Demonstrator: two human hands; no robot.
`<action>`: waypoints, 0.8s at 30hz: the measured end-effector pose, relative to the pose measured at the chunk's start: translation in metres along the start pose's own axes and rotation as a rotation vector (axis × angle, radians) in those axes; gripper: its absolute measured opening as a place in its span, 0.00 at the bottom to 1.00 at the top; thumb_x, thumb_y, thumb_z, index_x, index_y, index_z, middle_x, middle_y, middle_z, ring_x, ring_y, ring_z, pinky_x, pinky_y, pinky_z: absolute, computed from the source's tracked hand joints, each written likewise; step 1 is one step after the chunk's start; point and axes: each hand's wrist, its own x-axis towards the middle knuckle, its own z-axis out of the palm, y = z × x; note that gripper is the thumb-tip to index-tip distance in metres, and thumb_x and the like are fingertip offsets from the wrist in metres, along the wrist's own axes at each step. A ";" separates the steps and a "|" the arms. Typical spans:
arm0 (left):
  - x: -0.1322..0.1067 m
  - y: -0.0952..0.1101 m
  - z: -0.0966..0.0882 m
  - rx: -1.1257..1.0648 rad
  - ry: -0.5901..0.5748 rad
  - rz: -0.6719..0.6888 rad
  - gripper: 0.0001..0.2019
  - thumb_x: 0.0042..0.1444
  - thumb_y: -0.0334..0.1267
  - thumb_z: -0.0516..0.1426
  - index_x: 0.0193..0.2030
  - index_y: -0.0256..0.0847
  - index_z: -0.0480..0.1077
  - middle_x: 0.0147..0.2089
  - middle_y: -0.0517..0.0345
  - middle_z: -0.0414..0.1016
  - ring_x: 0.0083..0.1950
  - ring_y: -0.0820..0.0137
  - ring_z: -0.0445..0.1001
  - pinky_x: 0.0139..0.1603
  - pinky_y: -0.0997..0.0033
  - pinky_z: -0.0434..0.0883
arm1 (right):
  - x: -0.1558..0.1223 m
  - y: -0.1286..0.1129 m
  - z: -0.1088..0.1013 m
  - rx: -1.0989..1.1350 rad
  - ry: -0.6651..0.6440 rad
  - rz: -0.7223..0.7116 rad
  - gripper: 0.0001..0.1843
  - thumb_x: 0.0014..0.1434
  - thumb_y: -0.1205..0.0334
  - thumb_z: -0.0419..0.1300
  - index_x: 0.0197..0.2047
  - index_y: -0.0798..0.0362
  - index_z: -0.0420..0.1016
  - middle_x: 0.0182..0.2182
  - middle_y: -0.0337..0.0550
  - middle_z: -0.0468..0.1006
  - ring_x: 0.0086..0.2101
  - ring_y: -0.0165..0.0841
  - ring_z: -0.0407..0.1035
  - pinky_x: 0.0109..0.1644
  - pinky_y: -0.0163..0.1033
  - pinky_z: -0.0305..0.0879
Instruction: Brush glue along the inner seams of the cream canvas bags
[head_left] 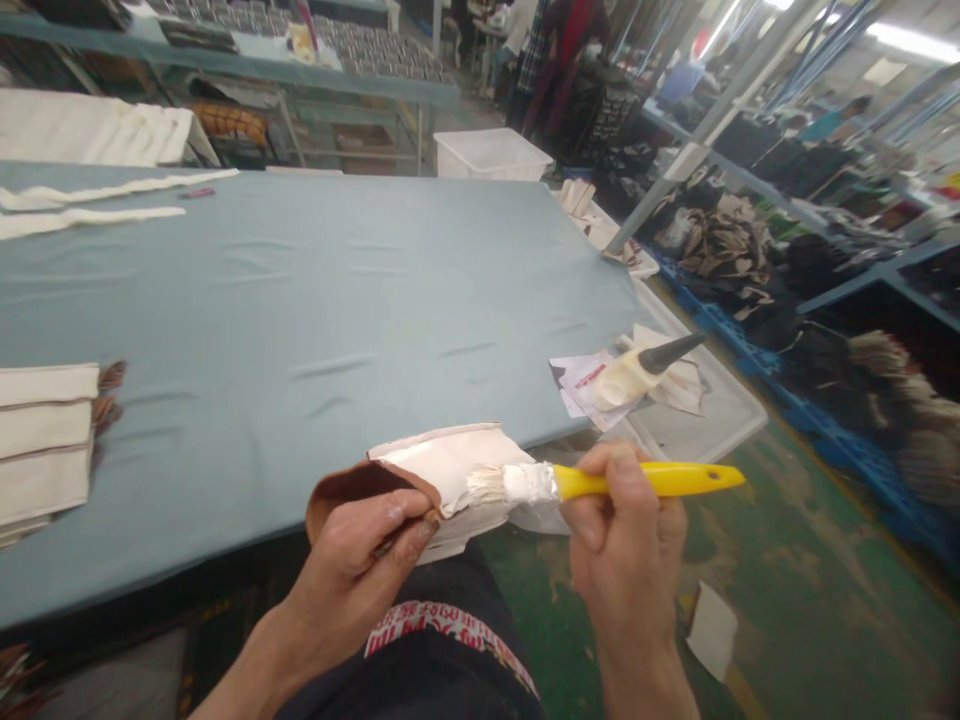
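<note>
— While you were logging the bench, what did you put down for the two hands?

— Item one: left hand (367, 545), closed on a folded leather piece (442, 480), brown outside, pale inside, held just off the near edge of the blue table (315, 300). Item two: right hand (626, 540), fist closed around a yellow-handled brush (600, 482), bristles white with paste and touching the pale face of the piece.

— And around the table?

— Stacked cream strips (45, 440) at its left edge; a glue bottle (645, 368) with a dark nozzle lying on scraps at its right corner; a white bin (491, 152) beyond its far side.

— Risks noted?

— Three, as I judged them. Paste might have dripped onto the dark trousers (442, 660) below the piece, since it hung clear of the table. A loaded brush could have smeared past the edge onto the brown side. The bottle, lying flat, looked liable to roll or leak.
</note>
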 end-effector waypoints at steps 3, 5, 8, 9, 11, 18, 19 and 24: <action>-0.003 -0.006 0.000 0.045 0.012 0.068 0.09 0.68 0.25 0.57 0.41 0.43 0.73 0.31 0.65 0.78 0.30 0.76 0.76 0.33 0.83 0.71 | -0.004 0.001 0.003 0.012 -0.071 0.086 0.22 0.67 0.43 0.64 0.30 0.51 0.73 0.13 0.25 0.57 0.13 0.21 0.49 0.16 0.27 0.45; -0.006 -0.011 0.000 0.072 0.005 0.130 0.09 0.68 0.25 0.56 0.43 0.43 0.72 0.33 0.63 0.79 0.32 0.75 0.78 0.37 0.83 0.73 | -0.007 0.001 0.004 0.005 -0.142 0.159 0.23 0.67 0.43 0.64 0.29 0.52 0.72 0.13 0.26 0.58 0.13 0.21 0.49 0.16 0.27 0.43; -0.008 -0.016 -0.001 0.112 -0.002 0.216 0.10 0.68 0.24 0.54 0.47 0.42 0.71 0.39 0.58 0.82 0.38 0.72 0.82 0.44 0.80 0.76 | -0.006 0.000 0.001 -0.010 -0.224 0.255 0.24 0.66 0.41 0.64 0.28 0.52 0.72 0.13 0.26 0.55 0.13 0.20 0.45 0.15 0.27 0.40; -0.008 -0.016 -0.002 0.119 -0.006 0.237 0.11 0.68 0.23 0.54 0.49 0.42 0.71 0.41 0.56 0.83 0.41 0.71 0.83 0.46 0.79 0.76 | -0.004 -0.001 0.000 -0.009 -0.227 0.263 0.24 0.65 0.41 0.64 0.28 0.52 0.72 0.13 0.25 0.54 0.13 0.20 0.44 0.15 0.27 0.40; -0.007 -0.016 -0.002 0.118 -0.019 0.263 0.12 0.68 0.22 0.54 0.50 0.41 0.71 0.42 0.55 0.83 0.42 0.71 0.83 0.47 0.78 0.77 | 0.002 -0.001 -0.002 -0.004 -0.175 0.237 0.24 0.64 0.41 0.65 0.28 0.51 0.72 0.13 0.24 0.52 0.14 0.20 0.43 0.16 0.27 0.42; -0.003 -0.014 0.000 0.101 0.010 0.260 0.10 0.68 0.23 0.54 0.46 0.43 0.70 0.36 0.58 0.79 0.35 0.71 0.80 0.39 0.78 0.75 | 0.003 0.004 0.001 -0.038 -0.215 0.272 0.24 0.64 0.41 0.65 0.28 0.52 0.72 0.13 0.24 0.52 0.14 0.21 0.44 0.16 0.28 0.40; -0.004 -0.015 0.000 0.102 0.016 0.259 0.09 0.68 0.23 0.55 0.46 0.43 0.70 0.36 0.58 0.79 0.35 0.71 0.80 0.39 0.77 0.76 | 0.002 0.004 0.001 -0.039 -0.220 0.282 0.24 0.64 0.41 0.65 0.28 0.52 0.72 0.13 0.24 0.52 0.14 0.21 0.44 0.16 0.28 0.40; -0.004 -0.017 0.001 0.077 0.029 0.265 0.08 0.69 0.25 0.56 0.45 0.43 0.71 0.36 0.58 0.81 0.35 0.70 0.82 0.39 0.78 0.77 | 0.005 0.005 0.000 -0.013 -0.172 0.271 0.24 0.64 0.40 0.64 0.28 0.51 0.71 0.13 0.24 0.52 0.14 0.21 0.45 0.16 0.28 0.42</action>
